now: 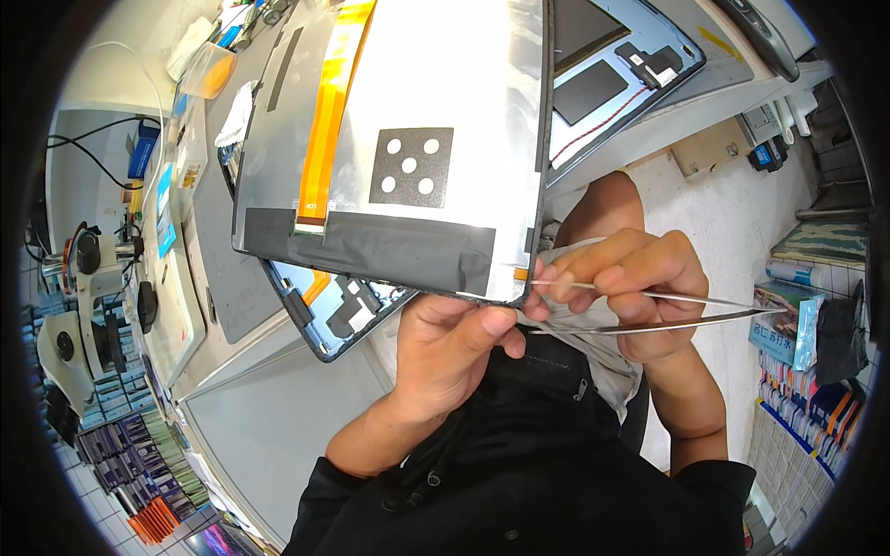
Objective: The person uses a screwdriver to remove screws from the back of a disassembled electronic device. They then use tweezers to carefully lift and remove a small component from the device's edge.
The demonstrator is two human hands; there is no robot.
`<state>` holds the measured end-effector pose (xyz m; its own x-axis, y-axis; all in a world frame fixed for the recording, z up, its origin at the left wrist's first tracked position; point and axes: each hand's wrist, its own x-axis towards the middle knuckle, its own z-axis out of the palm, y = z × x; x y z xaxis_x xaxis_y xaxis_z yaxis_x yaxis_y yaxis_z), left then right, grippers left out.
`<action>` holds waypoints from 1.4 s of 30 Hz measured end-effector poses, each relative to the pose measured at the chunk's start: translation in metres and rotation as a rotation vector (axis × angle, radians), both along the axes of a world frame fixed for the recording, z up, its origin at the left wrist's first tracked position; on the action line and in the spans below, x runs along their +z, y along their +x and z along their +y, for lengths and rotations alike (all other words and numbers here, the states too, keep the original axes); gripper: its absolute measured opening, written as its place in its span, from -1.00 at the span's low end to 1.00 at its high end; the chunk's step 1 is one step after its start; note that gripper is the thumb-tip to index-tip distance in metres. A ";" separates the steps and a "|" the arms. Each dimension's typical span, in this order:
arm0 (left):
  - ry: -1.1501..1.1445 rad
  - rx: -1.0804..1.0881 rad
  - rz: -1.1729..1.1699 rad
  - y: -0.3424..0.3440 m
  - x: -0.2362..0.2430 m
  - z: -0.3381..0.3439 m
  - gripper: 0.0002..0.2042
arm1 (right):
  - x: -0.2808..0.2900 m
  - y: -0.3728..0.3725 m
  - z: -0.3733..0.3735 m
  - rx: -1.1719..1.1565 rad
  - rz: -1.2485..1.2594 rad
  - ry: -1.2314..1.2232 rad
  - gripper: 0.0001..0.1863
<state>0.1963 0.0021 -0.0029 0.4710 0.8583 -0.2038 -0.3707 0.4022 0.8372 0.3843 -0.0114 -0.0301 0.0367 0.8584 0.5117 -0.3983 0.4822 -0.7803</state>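
Observation:
A tablet screen panel [464, 83] lies with its silver back facing up, tilted in front of me. An orange ribbon cable [324, 139] runs along it, and a black tape strip [399, 250] covers its near edge. My left hand [450, 347] grips that edge near the right corner, with fingers partly hidden under the panel. My right hand [640, 287] holds metal tweezers [691, 324] with their arms apart. One tip is close to a small orange tab [521, 274] at the panel's corner; whether it touches cannot be made out.
Beneath the panel lies an opened tablet body [593, 93] with a thin red wire. A microscope [79, 343] stands at the left of the grey work mat [218, 269]. Shelves of packaged parts [139, 463] fill the lower left, and boxes [788, 324] stand at the right.

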 end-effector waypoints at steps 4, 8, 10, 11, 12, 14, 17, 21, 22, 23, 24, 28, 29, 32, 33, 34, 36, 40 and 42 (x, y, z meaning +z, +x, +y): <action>-0.005 -0.003 -0.020 0.000 -0.001 0.000 -0.56 | 0.000 0.000 0.002 -0.017 0.008 0.011 -0.79; -0.005 0.000 -0.027 0.001 -0.001 0.000 -0.56 | 0.007 0.000 -0.002 -0.052 -0.018 -0.057 -0.79; -0.001 -0.004 -0.025 0.000 -0.001 0.000 -0.56 | 0.006 0.000 -0.002 -0.038 -0.019 -0.052 -0.79; 0.002 -0.007 -0.027 0.000 -0.002 0.000 -0.56 | 0.006 0.001 -0.002 -0.030 -0.015 -0.046 -0.79; 0.004 -0.010 -0.029 0.001 -0.002 0.001 -0.56 | 0.004 0.000 -0.001 -0.018 -0.002 -0.033 -0.79; 0.016 -0.008 -0.019 0.000 -0.002 0.000 -0.56 | 0.001 -0.001 0.000 -0.004 0.015 -0.006 -0.79; 0.010 -0.007 -0.021 0.000 -0.002 0.000 -0.57 | 0.000 -0.002 0.001 -0.013 0.020 0.004 -0.78; 0.005 0.014 -0.006 0.002 0.000 -0.001 -0.56 | 0.006 -0.003 -0.002 -0.065 0.010 -0.047 -0.78; 0.009 0.009 -0.003 0.002 0.000 0.000 -0.56 | 0.007 -0.003 -0.002 -0.070 0.010 -0.053 -0.78; 0.013 0.005 0.000 0.001 -0.001 0.000 -0.56 | 0.008 -0.003 -0.002 -0.073 0.010 -0.057 -0.79; 0.017 0.002 0.003 0.001 -0.002 0.000 -0.56 | 0.007 -0.003 -0.002 -0.065 0.011 -0.059 -0.79; 0.015 0.000 0.012 0.001 0.000 -0.001 -0.57 | 0.002 -0.002 0.000 -0.016 0.024 -0.021 -0.79; 0.015 -0.001 0.011 0.001 -0.001 -0.001 -0.57 | 0.001 -0.002 0.000 -0.012 0.024 -0.017 -0.79; 0.014 0.002 0.007 0.002 0.000 -0.001 -0.57 | 0.005 -0.001 -0.002 -0.045 -0.010 -0.036 -0.79; 0.013 0.005 0.004 0.002 0.000 0.000 -0.57 | 0.006 0.000 -0.002 -0.056 -0.023 -0.042 -0.79; -0.001 -0.011 -0.060 0.002 -0.001 0.000 -0.62 | 0.005 0.000 -0.002 -0.036 -0.002 -0.031 -0.79; -0.028 -0.040 -0.189 -0.001 -0.005 0.001 -0.72 | 0.004 0.000 -0.002 -0.008 0.025 -0.026 -0.79; -0.015 -0.029 -0.126 0.000 -0.005 0.000 -0.67 | 0.006 0.000 -0.002 -0.045 0.015 -0.033 -0.79; 0.026 0.000 0.000 0.003 -0.001 0.000 -0.56 | 0.006 -0.001 -0.002 -0.067 -0.004 -0.035 -0.78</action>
